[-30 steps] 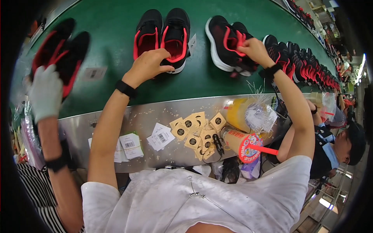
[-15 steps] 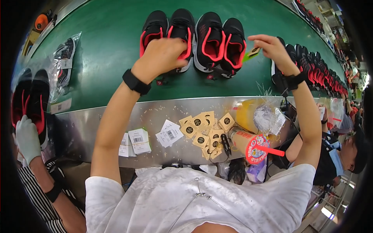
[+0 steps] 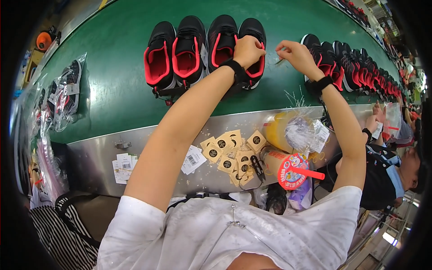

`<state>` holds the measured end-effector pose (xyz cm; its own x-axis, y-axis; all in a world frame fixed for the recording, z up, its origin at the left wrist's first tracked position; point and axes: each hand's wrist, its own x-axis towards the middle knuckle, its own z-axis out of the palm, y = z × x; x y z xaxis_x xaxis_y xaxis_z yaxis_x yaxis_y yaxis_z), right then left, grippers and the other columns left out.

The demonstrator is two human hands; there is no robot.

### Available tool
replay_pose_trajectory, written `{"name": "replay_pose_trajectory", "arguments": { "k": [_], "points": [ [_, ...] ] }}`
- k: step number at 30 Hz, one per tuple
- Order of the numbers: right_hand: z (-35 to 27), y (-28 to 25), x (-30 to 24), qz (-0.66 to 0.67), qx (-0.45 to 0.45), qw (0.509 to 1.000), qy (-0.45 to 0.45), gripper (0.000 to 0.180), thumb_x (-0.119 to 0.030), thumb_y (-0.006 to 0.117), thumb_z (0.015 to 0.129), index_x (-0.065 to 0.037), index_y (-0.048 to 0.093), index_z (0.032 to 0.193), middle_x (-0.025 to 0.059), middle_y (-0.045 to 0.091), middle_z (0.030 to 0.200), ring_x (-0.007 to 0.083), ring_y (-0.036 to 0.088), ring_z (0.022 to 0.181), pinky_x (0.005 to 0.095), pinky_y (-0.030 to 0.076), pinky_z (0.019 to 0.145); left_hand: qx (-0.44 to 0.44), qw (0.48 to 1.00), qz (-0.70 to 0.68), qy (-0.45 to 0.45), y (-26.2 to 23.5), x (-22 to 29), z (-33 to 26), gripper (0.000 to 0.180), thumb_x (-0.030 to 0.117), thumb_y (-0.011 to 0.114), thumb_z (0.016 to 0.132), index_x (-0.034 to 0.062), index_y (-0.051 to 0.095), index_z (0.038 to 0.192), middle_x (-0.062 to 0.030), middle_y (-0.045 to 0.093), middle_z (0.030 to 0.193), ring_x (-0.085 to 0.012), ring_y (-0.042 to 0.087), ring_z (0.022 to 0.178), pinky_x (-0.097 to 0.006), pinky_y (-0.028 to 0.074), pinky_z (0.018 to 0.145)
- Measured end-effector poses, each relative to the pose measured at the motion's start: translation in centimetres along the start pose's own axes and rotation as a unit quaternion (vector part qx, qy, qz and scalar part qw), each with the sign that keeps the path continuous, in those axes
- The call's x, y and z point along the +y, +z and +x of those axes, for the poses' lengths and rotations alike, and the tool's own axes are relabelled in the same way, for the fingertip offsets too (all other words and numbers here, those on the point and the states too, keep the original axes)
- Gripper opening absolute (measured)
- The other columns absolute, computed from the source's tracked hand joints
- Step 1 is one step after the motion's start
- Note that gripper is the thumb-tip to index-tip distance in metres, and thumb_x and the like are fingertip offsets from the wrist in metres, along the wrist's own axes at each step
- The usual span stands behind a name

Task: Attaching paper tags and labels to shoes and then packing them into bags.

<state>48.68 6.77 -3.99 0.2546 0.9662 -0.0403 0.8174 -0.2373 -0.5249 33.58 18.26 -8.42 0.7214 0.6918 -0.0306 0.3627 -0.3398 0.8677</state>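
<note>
Two pairs of black sneakers with coral-red linings stand side by side on the green work surface: a left pair [image 3: 173, 56] and a right pair [image 3: 222, 33]. My left hand [image 3: 247, 51] is closed over the opening of the rightmost shoe; what its fingers grip is hidden. Just right of that shoe, my right hand [image 3: 294, 56] hovers with thumb and fingertips pinched together. Something small and thin shows at those fingertips, too small to name. A white tag [image 3: 204, 56] shows beside the left pair.
Tan tags [image 3: 227, 164] and white tags [image 3: 192, 159] lie on the metal ledge [image 3: 103, 148]. A red-lidded cup [image 3: 292, 171] and a bundle of clear fasteners [image 3: 300, 133] stand nearby. Bagged shoes [image 3: 67, 92] lie left, more sneakers [image 3: 355, 67] right, beside another person [image 3: 382, 175].
My left hand has moved right, from the left pair to the rightmost shoe. The green-and-tan tag at my right hand no longer shows clearly. At far left, a gloved hand and shoes have left view.
</note>
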Motion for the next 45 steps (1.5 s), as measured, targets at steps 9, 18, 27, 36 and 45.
{"name": "replay_pose_trajectory", "arguments": {
  "k": [9, 18, 27, 36, 45],
  "points": [
    [2.1, 3.0, -0.9, 0.076, -0.018, 0.996, -0.041, 0.019, -0.012, 0.054, 0.085, -0.003, 0.063, 0.099, 0.006, 0.067, 0.076, 0.0146, 0.064, 0.075, 0.0262, 0.048, 0.067, 0.005, 0.982, -0.153, -0.109, -1.3, -0.1, -0.6, 0.02, 0.001, 0.066, 0.075, -0.0082, 0.064, 0.092, -0.0133, 0.067, 0.081, -0.0162, 0.066, 0.068, -0.025, 0.056, 0.061],
    [2.8, 3.2, -2.3, -0.049, 0.039, 0.994, -0.087, 0.018, -0.021, 0.056, 0.079, -0.013, 0.067, 0.09, 0.0063, 0.068, 0.076, 0.0264, 0.064, 0.069, 0.0355, 0.049, 0.062, -0.015, 0.977, -0.207, -0.041, -2.3, -1.4, -1.2, 0.021, 0.002, 0.066, 0.07, -0.0068, 0.066, 0.089, -0.0128, 0.067, 0.074, -0.0167, 0.066, 0.061, -0.025, 0.054, 0.058],
    [4.9, 3.9, -2.6, -0.017, -0.037, 0.988, -0.149, 0.018, -0.011, 0.053, 0.082, -0.012, 0.056, 0.1, 0.0083, 0.066, 0.073, 0.0229, 0.065, 0.069, 0.0307, 0.047, 0.061, -0.012, 0.987, -0.162, -0.001, -2.4, -4.2, -0.6, 0.018, 0.005, 0.057, 0.077, -0.0017, 0.067, 0.09, -0.011, 0.067, 0.071, -0.0174, 0.067, 0.056, -0.026, 0.053, 0.056],
    [4.2, 3.2, -5.7, 0.019, -0.045, 0.993, -0.107, 0.014, -0.014, 0.055, 0.083, -0.004, 0.053, 0.093, 0.0149, 0.064, 0.078, 0.0316, 0.062, 0.072, 0.036, 0.048, 0.064, 0.032, 0.991, -0.12, 0.058, -4.1, -2.6, -2.1, 0.015, 0.004, 0.054, 0.077, -0.0055, 0.065, 0.076, -0.0162, 0.062, 0.061, -0.0212, 0.063, 0.051, -0.031, 0.049, 0.05],
    [3.5, 0.3, -1.5, -0.014, -0.085, 0.996, 0.02, 0.019, -0.016, 0.058, 0.086, 0.002, 0.06, 0.081, 0.0084, 0.06, 0.067, 0.0159, 0.059, 0.062, 0.0294, 0.047, 0.054, 0.035, 0.99, -0.112, 0.076, -2.7, -3.0, -2.3, 0.017, 0.006, 0.049, 0.079, -0.0038, 0.058, 0.069, -0.0176, 0.059, 0.055, -0.0265, 0.061, 0.047, -0.035, 0.05, 0.051]
  ]
}}
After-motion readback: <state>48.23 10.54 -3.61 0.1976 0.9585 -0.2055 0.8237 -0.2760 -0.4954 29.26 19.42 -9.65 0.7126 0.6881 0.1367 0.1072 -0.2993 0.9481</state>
